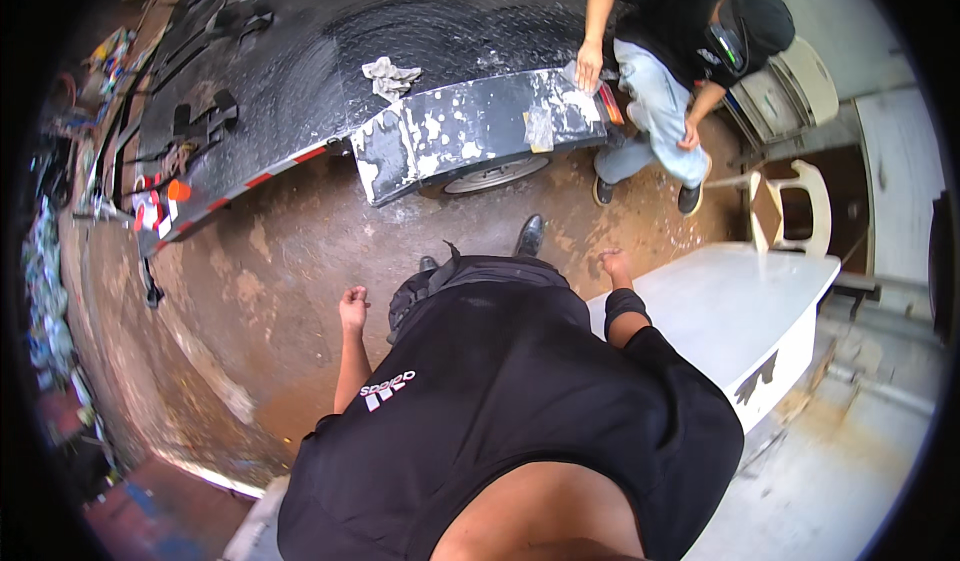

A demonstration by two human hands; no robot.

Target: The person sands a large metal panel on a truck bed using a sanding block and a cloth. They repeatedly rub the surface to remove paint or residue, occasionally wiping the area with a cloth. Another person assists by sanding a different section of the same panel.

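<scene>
My left hand (353, 309) hangs beside my left hip over the brown floor. Its fingers are loosely bent and I see nothing in them. On the other side, my right hand (616, 264) hangs near the white table's edge, fingers loosely bent and apart, holding nothing visible. In front of me is a trailer fender (465, 133), black with worn white patches, above a wheel (497, 175). A crumpled grey cloth (390, 78) lies behind it on the black deck. At the fender's right end, a co-worker's hand (588, 65) presses a greyish sheet or cloth to the surface.
The co-worker (665, 71), in a black top and light jeans, bends beside the fender. A white table (715, 296) stands close on my right, with a white chair (805, 206) beyond. Red-and-white tape marks the trailer's edge (255, 183). Clutter (48, 281) lines the far left.
</scene>
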